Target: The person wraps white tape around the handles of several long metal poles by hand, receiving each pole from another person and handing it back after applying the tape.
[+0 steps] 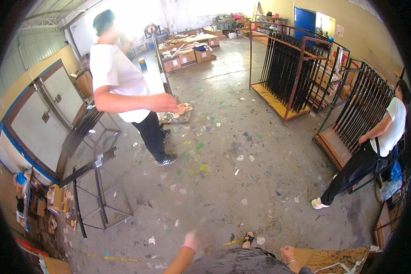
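Observation:
My left hand (pixel 192 240) hangs over the floor at the bottom of the view. It is smeared by motion, with something pale and pinkish about it, and its fingers cannot be made out. Lower right of centre, my right hand (pixel 287 254) is closed, its fingers curled in; what they hold, if anything, is too small to name. Beside it lies a brown flat sheet like cardboard (pixel 326 260) with a white strip on it. My dark grey clothing (pixel 235 262) and one sandalled foot (pixel 248 239) show between my hands.
A person in a white shirt (pixel 121 68) stands at left, one arm outstretched. Another person (pixel 392 123) is beside a rack of black rods (pixel 360 109) at right. A second rod rack (pixel 287 68) stands farther back. Metal stands (pixel 100 196) with black bars are at left; cardboard boxes (pixel 187 58) behind.

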Demonstrator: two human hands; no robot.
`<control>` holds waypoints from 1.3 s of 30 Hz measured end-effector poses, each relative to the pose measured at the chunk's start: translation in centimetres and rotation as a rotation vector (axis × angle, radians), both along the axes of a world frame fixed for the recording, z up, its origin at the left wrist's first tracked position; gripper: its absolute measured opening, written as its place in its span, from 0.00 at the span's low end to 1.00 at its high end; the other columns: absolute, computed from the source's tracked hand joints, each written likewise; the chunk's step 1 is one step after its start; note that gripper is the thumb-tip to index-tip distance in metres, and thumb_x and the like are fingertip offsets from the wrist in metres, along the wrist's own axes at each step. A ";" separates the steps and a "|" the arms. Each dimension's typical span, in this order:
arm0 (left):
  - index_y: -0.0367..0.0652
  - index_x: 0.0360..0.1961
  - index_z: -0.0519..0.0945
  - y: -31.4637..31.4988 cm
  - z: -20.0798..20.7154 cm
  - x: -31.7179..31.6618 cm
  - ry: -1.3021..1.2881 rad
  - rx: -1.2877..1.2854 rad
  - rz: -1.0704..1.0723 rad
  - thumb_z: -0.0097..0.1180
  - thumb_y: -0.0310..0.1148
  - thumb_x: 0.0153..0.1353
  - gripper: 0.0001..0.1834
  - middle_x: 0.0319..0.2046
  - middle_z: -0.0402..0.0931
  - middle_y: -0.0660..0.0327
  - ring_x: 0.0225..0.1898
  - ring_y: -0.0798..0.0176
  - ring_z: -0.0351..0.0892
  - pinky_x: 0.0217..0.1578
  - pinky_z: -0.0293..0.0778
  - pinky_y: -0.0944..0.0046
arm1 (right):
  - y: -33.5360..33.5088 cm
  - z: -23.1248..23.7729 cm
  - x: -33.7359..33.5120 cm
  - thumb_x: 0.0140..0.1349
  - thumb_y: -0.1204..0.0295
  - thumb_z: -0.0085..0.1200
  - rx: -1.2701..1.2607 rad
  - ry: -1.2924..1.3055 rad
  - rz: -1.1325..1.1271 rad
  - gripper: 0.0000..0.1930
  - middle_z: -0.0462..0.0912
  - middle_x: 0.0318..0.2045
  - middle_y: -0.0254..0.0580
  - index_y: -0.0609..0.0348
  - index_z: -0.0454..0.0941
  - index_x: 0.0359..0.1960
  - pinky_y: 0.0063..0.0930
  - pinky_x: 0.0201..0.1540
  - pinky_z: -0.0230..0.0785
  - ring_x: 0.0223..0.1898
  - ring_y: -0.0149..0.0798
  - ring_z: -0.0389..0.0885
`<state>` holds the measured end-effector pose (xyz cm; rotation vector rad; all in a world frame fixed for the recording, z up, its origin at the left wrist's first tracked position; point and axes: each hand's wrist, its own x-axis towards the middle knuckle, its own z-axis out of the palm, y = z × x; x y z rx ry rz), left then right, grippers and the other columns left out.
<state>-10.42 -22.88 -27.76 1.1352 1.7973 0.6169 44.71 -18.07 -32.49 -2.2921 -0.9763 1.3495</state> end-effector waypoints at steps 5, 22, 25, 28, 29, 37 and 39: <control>0.33 0.50 0.69 1.0 -0.7 1.5 -0.590 0.068 0.442 0.45 0.43 0.68 0.21 0.49 0.71 0.44 0.50 0.42 0.72 0.48 0.72 0.48 | 1.7 0.9 -1.1 0.47 0.70 0.62 0.049 0.039 -0.048 0.08 0.78 0.15 0.37 0.63 0.81 0.21 0.29 0.21 0.66 0.18 0.32 0.75; 0.33 0.49 0.68 2.0 4.9 3.4 0.056 0.156 -0.328 0.45 0.40 0.68 0.19 0.50 0.71 0.43 0.53 0.41 0.73 0.49 0.73 0.46 | -4.3 -3.6 2.6 0.50 0.70 0.64 0.000 0.062 -0.115 0.09 0.79 0.16 0.38 0.64 0.80 0.23 0.30 0.22 0.69 0.17 0.33 0.76; 0.31 0.49 0.67 2.6 3.2 3.7 -0.199 0.192 -0.198 0.44 0.39 0.68 0.19 0.51 0.69 0.41 0.52 0.39 0.73 0.49 0.73 0.47 | -4.4 -3.3 2.3 0.49 0.71 0.62 0.017 0.060 -0.091 0.08 0.79 0.16 0.39 0.65 0.80 0.23 0.30 0.22 0.70 0.17 0.33 0.77; 0.29 0.50 0.66 2.8 1.7 4.0 -0.668 0.081 0.285 0.43 0.37 0.68 0.19 0.51 0.68 0.40 0.51 0.39 0.74 0.48 0.74 0.48 | -4.1 -2.5 1.7 0.49 0.72 0.61 0.015 0.003 -0.048 0.08 0.79 0.15 0.39 0.66 0.80 0.23 0.30 0.21 0.70 0.17 0.33 0.77; 0.28 0.50 0.66 2.9 1.5 4.1 -0.735 0.044 0.367 0.43 0.36 0.69 0.19 0.50 0.68 0.40 0.51 0.39 0.74 0.48 0.74 0.49 | -4.0 -2.2 1.5 0.49 0.72 0.61 0.023 0.024 -0.053 0.08 0.79 0.16 0.39 0.66 0.80 0.23 0.29 0.21 0.70 0.17 0.33 0.77; 0.31 0.49 0.67 3.3 3.8 4.4 -0.704 -0.022 0.399 0.46 0.37 0.67 0.19 0.46 0.71 0.44 0.48 0.42 0.76 0.43 0.74 0.52 | -3.4 -1.4 0.6 0.56 0.72 0.62 -0.069 0.101 -0.104 0.08 0.77 0.17 0.36 0.61 0.75 0.31 0.27 0.16 0.67 0.16 0.31 0.75; 0.31 0.49 0.67 3.4 3.9 4.4 -0.713 -0.045 0.436 0.47 0.37 0.66 0.19 0.46 0.71 0.44 0.47 0.43 0.76 0.43 0.74 0.52 | -3.5 -1.7 0.5 0.56 0.72 0.62 -0.060 0.114 -0.071 0.08 0.77 0.18 0.36 0.61 0.75 0.31 0.27 0.16 0.66 0.16 0.31 0.75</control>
